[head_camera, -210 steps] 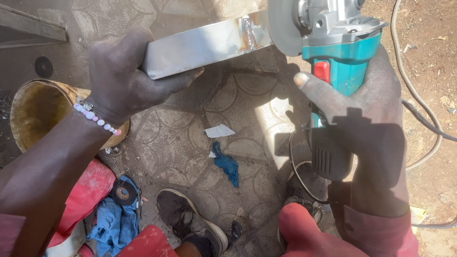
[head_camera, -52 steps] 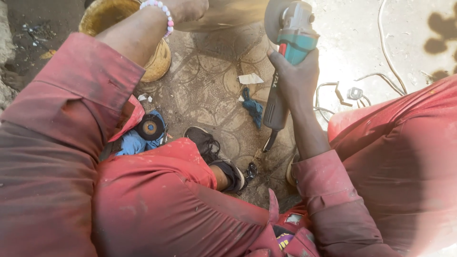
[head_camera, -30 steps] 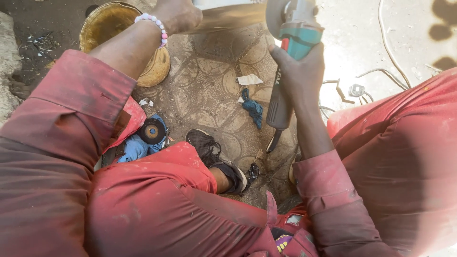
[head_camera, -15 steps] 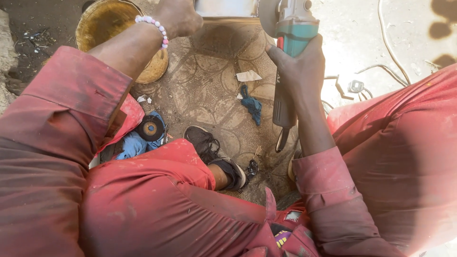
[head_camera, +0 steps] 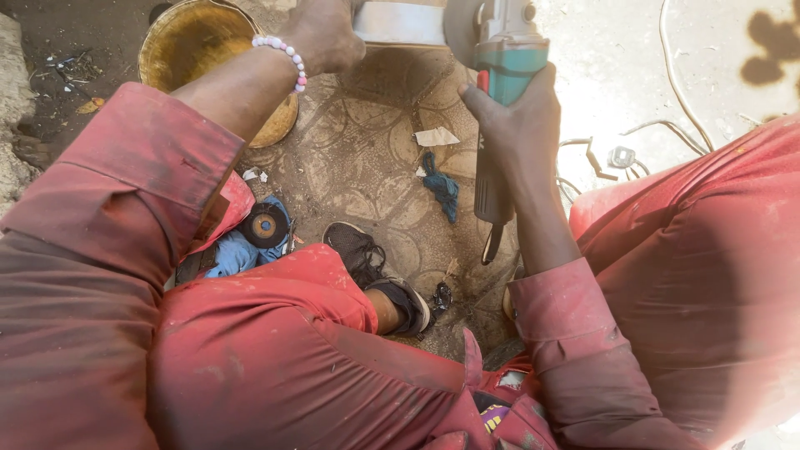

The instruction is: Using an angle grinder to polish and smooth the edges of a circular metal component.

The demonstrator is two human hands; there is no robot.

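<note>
Right hand (head_camera: 518, 125) grips angle grinder (head_camera: 507, 58) upright, disc just right of metal piece (head_camera: 400, 21); left hand (head_camera: 323, 33) clasps the piece's left end.

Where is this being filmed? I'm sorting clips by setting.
Probably an informal outdoor metalworking spot, with work done low over bare ground. The right hand holds an angle grinder against a metal piece steadied by the left hand; a spare grinding disc lies on a blue rag.
</note>
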